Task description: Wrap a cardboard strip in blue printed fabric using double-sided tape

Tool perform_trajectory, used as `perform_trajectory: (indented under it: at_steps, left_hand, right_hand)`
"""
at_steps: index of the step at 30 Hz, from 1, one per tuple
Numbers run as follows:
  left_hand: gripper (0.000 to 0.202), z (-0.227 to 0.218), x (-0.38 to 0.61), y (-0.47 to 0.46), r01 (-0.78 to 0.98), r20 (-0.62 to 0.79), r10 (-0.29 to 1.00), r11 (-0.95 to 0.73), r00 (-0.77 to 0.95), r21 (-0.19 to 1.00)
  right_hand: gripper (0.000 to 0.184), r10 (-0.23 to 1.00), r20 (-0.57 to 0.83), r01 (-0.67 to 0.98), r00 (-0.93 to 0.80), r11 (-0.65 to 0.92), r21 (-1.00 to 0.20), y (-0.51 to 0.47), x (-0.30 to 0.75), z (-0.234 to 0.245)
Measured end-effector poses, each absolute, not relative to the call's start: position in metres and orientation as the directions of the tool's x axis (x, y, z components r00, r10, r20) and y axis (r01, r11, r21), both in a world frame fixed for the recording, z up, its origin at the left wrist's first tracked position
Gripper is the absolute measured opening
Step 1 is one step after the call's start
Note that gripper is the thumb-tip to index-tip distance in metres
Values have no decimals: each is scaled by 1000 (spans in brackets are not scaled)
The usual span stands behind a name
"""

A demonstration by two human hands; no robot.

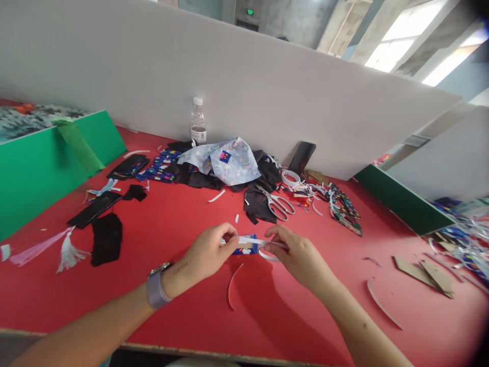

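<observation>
A narrow strip of white tape [249, 240] is stretched between my two hands. My left hand [208, 252] pinches its left end between thumb and fingers. The right end is in the closed fingers of my right hand [296, 253], and a loose white curl [268, 255] hangs below them. Under the strip lies a small brown card piece edged with blue printed fabric [247, 251]; my hands partly cover it. Whether the strip touches the card I cannot tell. A curved, thin offcut [230, 288] rests on the table in front of my hands.
Behind my hands are scissors [281, 206], a tape roll [291, 178] and heaped fabric [237, 160]. A bottle [198, 122] and a phone [302, 157] stand near the white partition [244, 76]. Black pieces [107, 238] and tassels [69, 252] lie left, brown card [422, 275] right.
</observation>
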State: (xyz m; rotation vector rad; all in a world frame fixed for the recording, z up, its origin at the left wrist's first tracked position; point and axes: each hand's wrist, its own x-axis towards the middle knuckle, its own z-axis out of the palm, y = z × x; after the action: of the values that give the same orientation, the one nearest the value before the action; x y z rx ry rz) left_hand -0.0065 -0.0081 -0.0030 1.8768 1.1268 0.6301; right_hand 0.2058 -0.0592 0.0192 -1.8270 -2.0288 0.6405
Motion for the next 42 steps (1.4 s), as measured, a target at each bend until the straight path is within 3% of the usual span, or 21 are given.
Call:
perform_trajectory:
  at_steps: [3, 8, 10, 14, 20, 29, 42]
  left_hand:
    - [17, -6, -16, -3, 473, -29, 896, -206, 443, 857]
    - [17, -13, -24, 3, 531, -72, 904, -181, 422, 827]
    - [16, -18, -24, 3, 572, -86, 906, -187, 415, 799]
    - [17, -31, -24, 4, 695, -62, 925, -235, 374, 679]
    - [17, -45, -24, 3, 806, -38, 935, -284, 353, 519]
    - [18, -47, -19, 3, 856, -40, 930, -320, 366, 406]
    - [17, -49, -18, 6, 860, -42, 914, -362, 403, 358]
  right_hand:
    - [13, 980, -150, 838, -128, 26, -545, -51, 215, 32]
    - [20, 951, -262, 890, -166, 30, -455, -38, 226, 52]
    - [20, 946, -287, 939, -149, 45, -340, -33, 223, 57]
    - [19, 932, -354, 993, -75, 102, 56, -20, 202, 52]
    - [21, 917, -397, 968, -48, 141, 209, -7, 172, 31]
    - [30, 912, -404, 948, -67, 185, 260, -2, 171, 25]
    - [24, 912, -399, 953, -94, 198, 229, 1, 177, 14]
